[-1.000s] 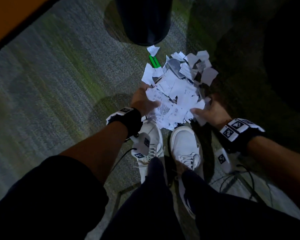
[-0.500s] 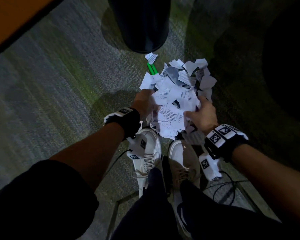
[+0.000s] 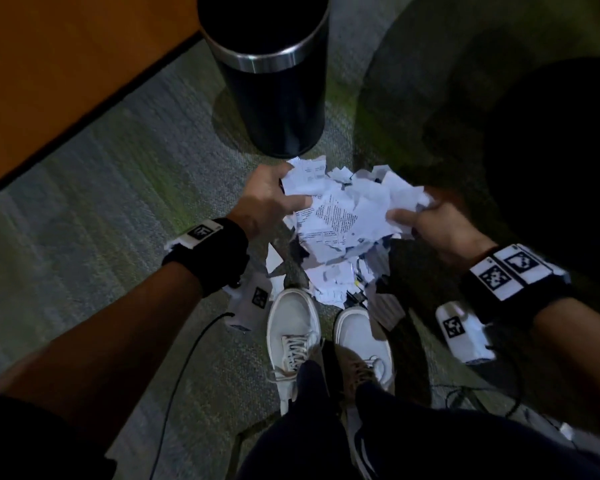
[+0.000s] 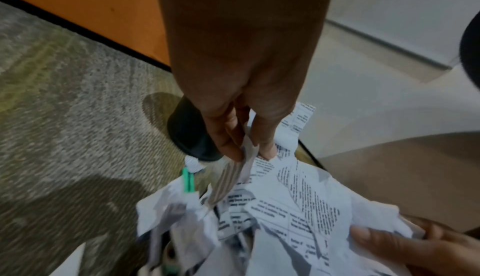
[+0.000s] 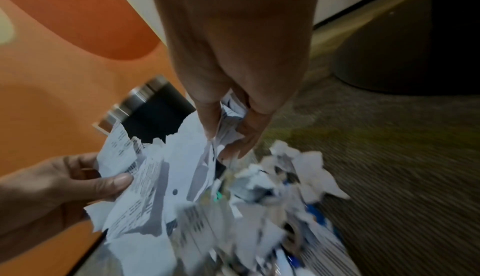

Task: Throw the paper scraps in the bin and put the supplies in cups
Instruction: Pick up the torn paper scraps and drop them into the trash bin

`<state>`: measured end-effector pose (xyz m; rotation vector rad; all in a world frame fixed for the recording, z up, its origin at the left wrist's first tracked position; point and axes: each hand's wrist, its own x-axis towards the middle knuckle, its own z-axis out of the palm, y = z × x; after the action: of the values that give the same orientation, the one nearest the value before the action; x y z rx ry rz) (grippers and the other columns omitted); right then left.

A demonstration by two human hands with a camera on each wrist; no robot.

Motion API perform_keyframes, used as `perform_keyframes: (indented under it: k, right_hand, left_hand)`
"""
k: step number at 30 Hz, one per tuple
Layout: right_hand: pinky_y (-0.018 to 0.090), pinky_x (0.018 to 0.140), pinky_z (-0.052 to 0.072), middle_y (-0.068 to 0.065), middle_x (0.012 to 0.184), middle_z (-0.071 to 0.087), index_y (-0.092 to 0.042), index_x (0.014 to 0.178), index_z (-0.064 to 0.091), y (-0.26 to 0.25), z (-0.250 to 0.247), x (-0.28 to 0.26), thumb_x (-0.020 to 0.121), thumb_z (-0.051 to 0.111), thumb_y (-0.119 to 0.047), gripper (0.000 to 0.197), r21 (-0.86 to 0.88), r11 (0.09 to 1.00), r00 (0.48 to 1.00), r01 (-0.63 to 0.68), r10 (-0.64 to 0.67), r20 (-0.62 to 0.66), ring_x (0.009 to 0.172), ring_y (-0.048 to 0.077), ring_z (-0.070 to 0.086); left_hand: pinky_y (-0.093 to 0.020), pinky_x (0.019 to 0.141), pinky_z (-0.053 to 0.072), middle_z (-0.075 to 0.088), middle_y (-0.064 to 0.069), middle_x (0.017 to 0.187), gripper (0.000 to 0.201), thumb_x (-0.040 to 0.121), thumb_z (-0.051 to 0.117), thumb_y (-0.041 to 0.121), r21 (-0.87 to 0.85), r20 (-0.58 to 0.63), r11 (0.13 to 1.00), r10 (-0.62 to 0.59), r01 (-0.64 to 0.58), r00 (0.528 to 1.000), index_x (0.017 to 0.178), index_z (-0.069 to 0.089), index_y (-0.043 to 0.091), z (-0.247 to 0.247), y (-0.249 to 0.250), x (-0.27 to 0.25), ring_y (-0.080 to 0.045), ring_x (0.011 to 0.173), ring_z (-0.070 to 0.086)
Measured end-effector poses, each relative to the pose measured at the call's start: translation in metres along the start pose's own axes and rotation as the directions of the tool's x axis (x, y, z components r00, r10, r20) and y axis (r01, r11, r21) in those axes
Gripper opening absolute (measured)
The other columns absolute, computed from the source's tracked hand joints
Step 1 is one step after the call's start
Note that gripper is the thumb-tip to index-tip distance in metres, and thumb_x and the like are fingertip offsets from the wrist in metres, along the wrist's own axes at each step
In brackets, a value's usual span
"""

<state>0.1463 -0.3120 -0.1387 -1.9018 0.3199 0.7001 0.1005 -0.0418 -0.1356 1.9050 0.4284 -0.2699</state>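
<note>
A bundle of torn printed paper scraps (image 3: pixel 343 216) hangs above the carpet between my two hands. My left hand (image 3: pixel 274 199) grips its left side, thumb on top, and my right hand (image 3: pixel 426 220) grips its right side. The left wrist view shows my left fingers (image 4: pixel 231 143) pinching paper scraps (image 4: pixel 293 202), and the right wrist view shows my right fingers (image 5: pixel 241 134) curled into the paper scraps (image 5: pixel 182 173). More scraps (image 3: pixel 329 289) lie on the floor by my shoes. The black bin (image 3: pixel 271 74) with a steel rim stands just beyond. Green pens (image 4: pixel 188 180) lie near the bin's base.
An orange wall (image 3: pixel 49 74) with a black skirting runs along the left. My white shoes (image 3: pixel 295 327) stand right below the bundle. A dark round object (image 3: pixel 551 161) fills the right side. Cables (image 3: pixel 478 396) trail on the grey-green carpet (image 3: pixel 101 209) at lower right.
Both hands closed in on the pile from its sides, gathered the scraps and lifted the bundle up toward the bin. Some scraps stayed on the floor.
</note>
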Motion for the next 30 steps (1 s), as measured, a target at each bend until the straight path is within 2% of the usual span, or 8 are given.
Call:
perform_keyframes:
  k: [4, 7, 10, 16, 19, 23, 27, 30]
  right_hand:
    - [0.039, 0.071, 0.06, 0.009, 0.09, 0.074, -0.014, 0.092, 0.068, -0.081, -0.005, -0.012, 0.081, 0.075, -0.007, 0.016, 0.08, 0.967, 0.967, 0.243, -0.248, 0.055, 0.076, 0.021, 0.072]
    - [0.043, 0.075, 0.06, 0.016, 0.098, 0.074, -0.008, 0.098, 0.07, -0.12, -0.001, -0.019, 0.082, 0.074, -0.008, 0.016, 0.093, 0.939, 0.938, 0.332, -0.339, 0.072, 0.086, 0.029, 0.072]
    - [0.052, 0.081, 0.056, 0.018, 0.104, 0.073, -0.001, 0.106, 0.069, -0.171, 0.013, -0.004, 0.082, 0.074, -0.007, 0.025, 0.184, 0.906, 0.918, 0.38, -0.394, 0.045, 0.096, 0.037, 0.07]
    - [0.041, 0.069, 0.06, 0.014, 0.096, 0.074, -0.007, 0.089, 0.07, -0.256, 0.063, 0.055, 0.079, 0.074, -0.012, 0.012, 0.15, 0.872, 0.885, 0.465, -0.462, -0.056, 0.089, 0.031, 0.072]
    - [0.046, 0.075, 0.061, 0.012, 0.099, 0.072, -0.005, 0.101, 0.068, -0.275, 0.086, 0.076, 0.076, 0.079, -0.025, 0.034, 0.04, 0.901, 0.902, 0.432, -0.432, -0.014, 0.086, 0.025, 0.07]
    - [0.048, 0.076, 0.06, 0.01, 0.11, 0.067, -0.011, 0.122, 0.058, -0.275, 0.097, 0.092, 0.067, 0.084, -0.033, 0.065, -0.145, 0.906, 0.915, 0.396, -0.378, 0.138, 0.093, 0.026, 0.068]
    - [0.04, 0.071, 0.062, 0.005, 0.118, 0.06, -0.014, 0.138, 0.046, -0.27, 0.083, 0.089, 0.081, 0.074, -0.012, 0.064, -0.119, 0.895, 0.901, 0.429, -0.415, 0.126, 0.096, 0.024, 0.065]
    - [0.036, 0.062, 0.06, 0.008, 0.103, 0.058, -0.011, 0.125, 0.051, -0.254, 0.065, 0.075, 0.084, 0.066, -0.004, 0.044, -0.026, 0.891, 0.891, 0.453, -0.452, 0.029, 0.08, 0.022, 0.063]
  left_hand:
    - [-0.021, 0.059, 0.055, 0.073, 0.0, 0.089, 0.026, 0.073, 0.083, 0.001, -0.097, -0.122, 0.989, 0.095, -0.107, 0.988, 0.092, 0.066, 0.003, -0.035, 0.065, 0.001, -0.003, 0.072, 0.07]
    - [-0.031, 0.065, 0.057, 0.076, -0.002, 0.096, 0.029, 0.074, 0.084, 0.009, -0.137, -0.191, 0.977, 0.134, -0.161, 0.972, 0.098, 0.069, 0.011, -0.047, 0.09, 0.003, -0.014, 0.08, 0.072]
    - [-0.042, 0.082, 0.06, 0.076, 0.002, 0.098, 0.026, 0.072, 0.085, 0.012, -0.17, -0.325, 0.958, 0.167, -0.231, 0.931, 0.092, 0.07, 0.018, -0.076, 0.117, 0.02, -0.016, 0.091, 0.073]
    - [-0.04, 0.071, 0.062, 0.076, -0.001, 0.097, 0.039, 0.066, 0.083, 0.009, -0.228, -0.573, 0.955, 0.025, -0.188, 0.819, 0.103, 0.07, 0.009, -0.112, 0.131, 0.078, -0.017, 0.083, 0.074]
    - [-0.044, 0.071, 0.063, 0.075, 0.0, 0.093, 0.044, 0.054, 0.078, 0.01, -0.181, -0.559, 0.981, -0.047, -0.067, 0.828, 0.097, 0.069, 0.015, -0.117, 0.122, 0.104, -0.018, 0.082, 0.073]
    - [-0.036, 0.084, 0.06, 0.072, -0.005, 0.1, 0.036, 0.074, 0.074, 0.011, -0.063, -0.48, 0.996, 0.029, -0.067, 0.877, 0.109, 0.066, 0.014, -0.112, 0.127, 0.102, -0.018, 0.091, 0.069]
    - [-0.035, 0.094, 0.056, 0.071, 0.003, 0.103, 0.025, 0.079, 0.073, 0.019, 0.049, -0.501, 0.992, 0.127, -0.118, 0.856, 0.103, 0.073, 0.02, -0.119, 0.118, 0.089, -0.013, 0.099, 0.066]
    - [-0.038, 0.078, 0.061, 0.074, -0.002, 0.089, 0.011, 0.082, 0.066, 0.016, 0.007, -0.498, 0.984, 0.158, -0.179, 0.853, 0.087, 0.072, 0.023, -0.116, 0.104, 0.061, -0.017, 0.081, 0.071]
